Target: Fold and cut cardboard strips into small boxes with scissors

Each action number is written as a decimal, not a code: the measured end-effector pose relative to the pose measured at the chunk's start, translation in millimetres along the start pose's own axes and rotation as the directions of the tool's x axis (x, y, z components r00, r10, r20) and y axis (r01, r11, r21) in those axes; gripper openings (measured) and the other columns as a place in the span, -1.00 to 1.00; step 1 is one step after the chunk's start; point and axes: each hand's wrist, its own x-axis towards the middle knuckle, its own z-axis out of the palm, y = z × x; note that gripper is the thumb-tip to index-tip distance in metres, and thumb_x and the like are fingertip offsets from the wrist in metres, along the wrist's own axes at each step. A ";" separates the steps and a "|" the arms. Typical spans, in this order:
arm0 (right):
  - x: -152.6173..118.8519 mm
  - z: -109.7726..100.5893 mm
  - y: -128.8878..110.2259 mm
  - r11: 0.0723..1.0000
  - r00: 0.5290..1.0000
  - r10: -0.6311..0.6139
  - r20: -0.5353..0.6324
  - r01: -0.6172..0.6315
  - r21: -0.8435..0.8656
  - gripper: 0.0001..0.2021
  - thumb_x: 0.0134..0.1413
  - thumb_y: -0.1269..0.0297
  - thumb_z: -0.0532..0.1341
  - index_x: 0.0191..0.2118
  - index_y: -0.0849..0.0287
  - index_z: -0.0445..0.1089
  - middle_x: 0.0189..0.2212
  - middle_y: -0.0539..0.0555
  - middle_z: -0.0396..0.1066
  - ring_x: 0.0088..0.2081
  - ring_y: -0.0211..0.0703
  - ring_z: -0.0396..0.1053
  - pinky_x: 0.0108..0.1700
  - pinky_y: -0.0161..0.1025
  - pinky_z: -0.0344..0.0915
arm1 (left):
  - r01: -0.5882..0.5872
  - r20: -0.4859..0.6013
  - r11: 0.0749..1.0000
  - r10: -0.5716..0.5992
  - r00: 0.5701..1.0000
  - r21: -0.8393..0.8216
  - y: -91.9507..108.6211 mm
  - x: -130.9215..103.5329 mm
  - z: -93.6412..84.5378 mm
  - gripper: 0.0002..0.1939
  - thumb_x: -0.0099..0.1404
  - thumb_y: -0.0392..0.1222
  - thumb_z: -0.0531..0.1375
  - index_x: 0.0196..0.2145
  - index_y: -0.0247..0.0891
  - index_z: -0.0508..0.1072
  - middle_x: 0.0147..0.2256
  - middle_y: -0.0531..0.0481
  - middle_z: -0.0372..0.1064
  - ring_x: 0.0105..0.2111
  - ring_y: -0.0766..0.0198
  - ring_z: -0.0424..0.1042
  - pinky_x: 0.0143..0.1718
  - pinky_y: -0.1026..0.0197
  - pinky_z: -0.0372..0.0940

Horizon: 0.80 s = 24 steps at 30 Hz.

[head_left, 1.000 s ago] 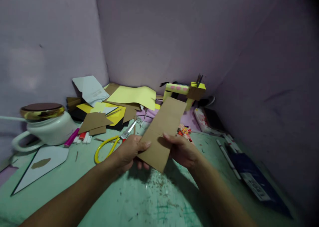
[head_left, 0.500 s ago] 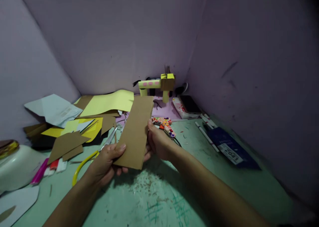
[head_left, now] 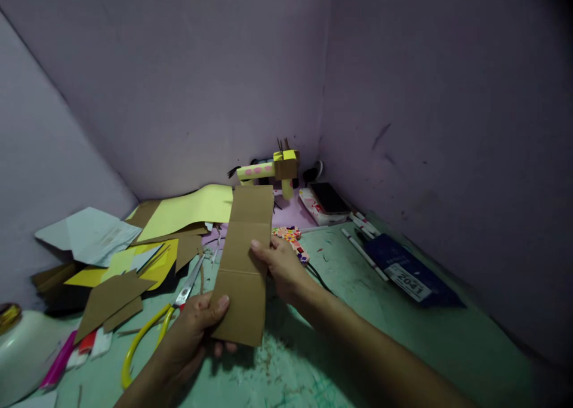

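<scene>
A long brown cardboard strip (head_left: pixel 244 247) with two crease lines across it is held up over the green table. My left hand (head_left: pixel 199 327) grips its lower left corner, thumb on top and fingers beneath. My right hand (head_left: pixel 282 265) pinches the right edge near the middle, its thumb on the front face; its other fingers are partly hidden. Yellow-handled scissors (head_left: pixel 147 336) lie left of the strip, their handles partly behind my left hand. Beyond the strip stands a yellow and brown paper animal figure (head_left: pixel 285 168).
Cardboard pieces (head_left: pixel 114 294), yellow paper (head_left: pixel 192 211) and white sheets (head_left: pixel 94 235) pile up at the left. A white bottle (head_left: pixel 27 348) stands at the near left. To the right are a phone (head_left: pixel 330 198), white pens (head_left: pixel 364 254) and a blue packet (head_left: pixel 409 265).
The strip has turned to show a face with two creases. My right thumb has moved further onto that face. The whole view has shifted, with the strip and hands lower in it.
</scene>
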 end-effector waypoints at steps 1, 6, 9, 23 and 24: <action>0.4 0.1 2.1 1.000 1.000 0.001 -0.020 0.000 0.015 -0.77 -0.27 0.32 0.33 -0.35 0.19 0.42 -0.45 0.00 0.52 -0.41 -0.17 0.42 -0.25 -0.25 0.31 | -0.009 0.009 1.000 0.009 1.000 0.018 -1.9 0.4 2.0 -0.58 -0.03 0.10 0.32 -0.51 -0.38 0.41 -0.66 -0.06 0.40 -0.75 0.36 0.35 -0.81 0.46 0.09; 3.5 -2.2 1.4 0.995 0.997 0.045 -0.065 -0.038 0.091 -0.73 -0.27 0.31 0.33 -0.31 0.20 0.42 -0.48 0.02 0.54 -0.44 -0.12 0.44 -0.28 -0.17 0.34 | -0.091 -0.005 0.986 0.092 0.996 0.143 -6.8 -0.5 10.8 -0.52 -0.01 0.18 0.26 -0.56 -0.38 0.39 -0.71 -0.09 0.38 -0.75 0.33 0.33 -0.80 0.42 0.07; 5.7 -5.5 -5.7 0.991 0.996 0.072 -0.058 -0.065 0.117 -0.71 -0.33 0.31 0.37 -0.33 0.20 0.44 -0.51 0.02 0.54 -0.48 -0.12 0.44 -0.36 -0.20 0.34 | -0.102 -0.019 0.968 0.110 0.994 0.231 -6.9 -4.7 14.6 -0.50 0.00 0.21 0.23 -0.56 -0.38 0.38 -0.73 -0.07 0.36 -0.77 0.35 0.29 -0.80 0.41 0.07; 3.1 -9.4 -12.7 0.996 0.997 0.064 -0.035 -0.062 0.062 -0.62 -0.48 0.34 0.45 -0.35 0.19 0.47 -0.47 0.00 0.55 -0.48 -0.15 0.43 -0.40 -0.24 0.36 | -0.162 0.009 0.942 0.167 0.986 0.292 -6.4 -16.9 21.3 -0.68 0.14 0.03 0.12 -0.49 -0.32 0.39 -0.57 0.01 0.36 -0.60 0.31 0.32 -0.63 0.31 0.21; 2.5 -9.1 -12.7 0.997 0.998 0.056 -0.036 -0.054 0.057 -0.62 -0.48 0.33 0.46 -0.35 0.18 0.47 -0.47 0.00 0.55 -0.47 -0.15 0.43 -0.40 -0.25 0.36 | -0.187 0.024 0.931 0.189 0.982 0.312 -5.7 -17.6 20.7 -0.70 0.16 0.00 0.11 -0.45 -0.33 0.41 -0.49 -0.04 0.41 -0.51 0.25 0.37 -0.54 0.27 0.27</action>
